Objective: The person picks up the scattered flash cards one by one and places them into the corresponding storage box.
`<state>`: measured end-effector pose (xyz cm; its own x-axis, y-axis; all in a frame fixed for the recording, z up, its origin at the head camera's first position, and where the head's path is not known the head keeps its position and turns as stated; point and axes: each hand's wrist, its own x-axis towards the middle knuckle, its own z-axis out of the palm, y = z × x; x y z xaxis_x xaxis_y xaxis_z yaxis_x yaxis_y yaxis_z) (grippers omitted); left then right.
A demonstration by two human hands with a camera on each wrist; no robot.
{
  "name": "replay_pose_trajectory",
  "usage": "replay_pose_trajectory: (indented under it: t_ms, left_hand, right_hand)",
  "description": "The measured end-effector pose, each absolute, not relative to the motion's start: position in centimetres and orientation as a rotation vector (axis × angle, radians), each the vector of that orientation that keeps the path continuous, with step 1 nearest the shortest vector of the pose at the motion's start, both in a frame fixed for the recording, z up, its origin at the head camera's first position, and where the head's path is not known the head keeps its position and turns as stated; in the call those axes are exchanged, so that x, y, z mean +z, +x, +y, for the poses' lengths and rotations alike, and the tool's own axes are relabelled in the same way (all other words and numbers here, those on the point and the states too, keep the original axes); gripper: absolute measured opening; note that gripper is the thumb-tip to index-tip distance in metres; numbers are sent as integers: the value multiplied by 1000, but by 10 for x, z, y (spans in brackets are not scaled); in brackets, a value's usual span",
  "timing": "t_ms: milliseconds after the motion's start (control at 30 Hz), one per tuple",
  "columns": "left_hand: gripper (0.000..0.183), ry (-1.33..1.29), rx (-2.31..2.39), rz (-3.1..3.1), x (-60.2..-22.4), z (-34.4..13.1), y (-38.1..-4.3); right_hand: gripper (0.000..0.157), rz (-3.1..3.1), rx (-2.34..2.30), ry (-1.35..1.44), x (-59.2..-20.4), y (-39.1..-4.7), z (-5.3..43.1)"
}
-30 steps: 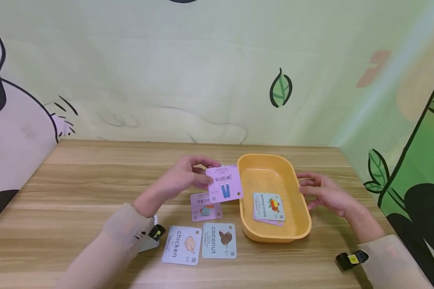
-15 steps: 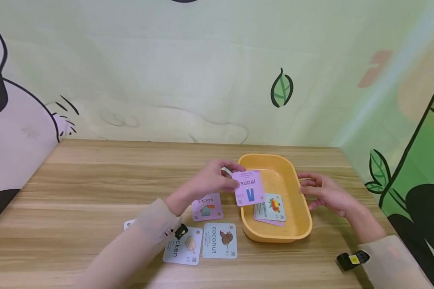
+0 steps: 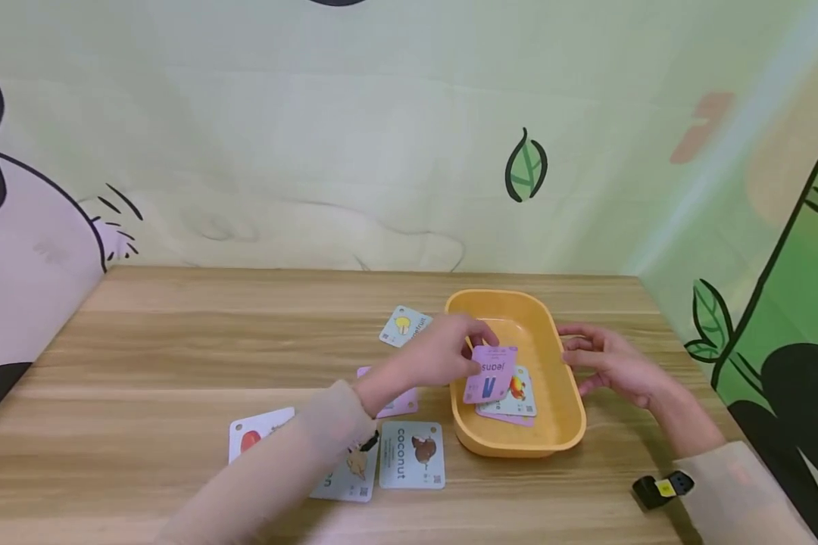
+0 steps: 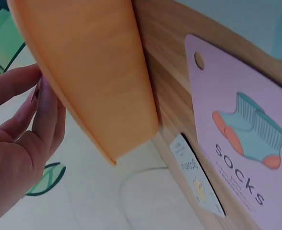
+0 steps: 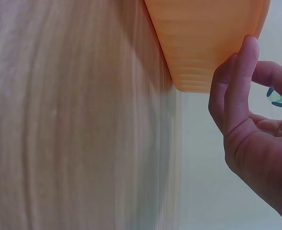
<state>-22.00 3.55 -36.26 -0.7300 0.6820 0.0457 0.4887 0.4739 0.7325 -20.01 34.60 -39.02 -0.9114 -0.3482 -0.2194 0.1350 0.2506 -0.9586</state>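
Observation:
My left hand [image 3: 443,352] reaches over the left rim of the yellow plastic tray [image 3: 541,424] and pinches the pink "jeans" card [image 3: 489,378] by its left side. Under that card lie the pomegranate card [image 3: 521,397] and another pink card [image 3: 518,419], mostly covered. In the left wrist view the tray wall hides the held card. My right hand [image 3: 610,359] rests its fingertips against the tray's outer right wall; in the right wrist view a fingertip [image 5: 249,45] meets the wall just below the rim.
Left of the tray lie the socks card [image 4: 249,129], coconut card [image 3: 412,454], chicken card [image 3: 354,477], a card with a red picture [image 3: 252,435] and a grapefruit card [image 3: 404,325]. My left forearm covers parts of some. A printed cloth wall [image 3: 279,151] stands behind the wooden table [image 3: 177,341].
My left hand has carried the jeans card rightward from beside the tray to inside it, over the pomegranate card. The grapefruit card has come into view. The right hand has stayed put.

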Motion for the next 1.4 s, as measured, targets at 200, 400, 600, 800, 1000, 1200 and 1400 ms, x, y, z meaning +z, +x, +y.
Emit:
replay_pose_trajectory:
  t_ms: [200, 400, 600, 800, 1000, 1200, 1400]
  left_hand:
    - [30, 1130, 904, 2622, -368, 41, -216]
    - [31, 1147, 819, 2697, -368, 44, -212]
    - [32, 1124, 822, 2697, -369, 43, -210]
    - [30, 1122, 841, 2686, -367, 41, -209]
    - [24, 1131, 1006, 2683, -369, 32, -218]
    - [18, 1017, 1232, 2689, -372, 14, -234]
    - [19, 878, 1294, 2762, -378, -5, -251]
  right_hand:
    - [64, 2133, -1702, -207, -389, -201, 345]
    - [63, 2141, -1702, -199, -388, -201, 345]
    - [64, 2146, -1692, -185, -389, -199, 346]
    - [65, 2147, -1693, -182, -389, -199, 346]
    - [65, 2150, -1688, -177, -389, -198, 345]
    - [65, 2149, -1687, -183, -388, -199, 344]
    - [64, 2150, -1685, -179, -387, -199, 344]
